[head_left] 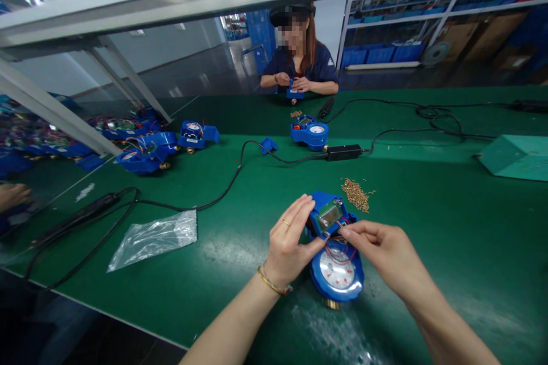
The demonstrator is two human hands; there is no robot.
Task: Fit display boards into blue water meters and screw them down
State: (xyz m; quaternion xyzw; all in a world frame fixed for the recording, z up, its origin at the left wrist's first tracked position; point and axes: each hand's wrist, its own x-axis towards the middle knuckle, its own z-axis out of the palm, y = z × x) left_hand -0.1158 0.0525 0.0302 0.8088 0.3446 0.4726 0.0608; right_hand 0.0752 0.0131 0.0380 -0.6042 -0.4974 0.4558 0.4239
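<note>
Benchtop (449, 211), green and broad, carries everything at hand, and across it sits a co-worker (319, 60) with a similar blue unit. A clear plastic bag (158, 238) lies flat to the left, well apart from the work. The blue meter (317, 278) is right in front of the person, dial upward, its brass fitting toward the near edge. The left hand (282, 245) is clamped on the left side of its housing, fingers at the upper corner and thumb along the lower edge. The right hand (385, 246) brings thumb and forefinger to the housing's lower right; whether they are closed on something or only touch, I cannot tell. Between the hands show a display board (330, 214) and, looping over the dial, thin red and dark wires (338, 260). Just beyond, loose brass-coloured screws (356, 195) lie in a heap. The step in hand looks like fine fingertip work around the board and wires; the next move seems to call for a steady left hold and wires kept free of the housing edges.
</note>
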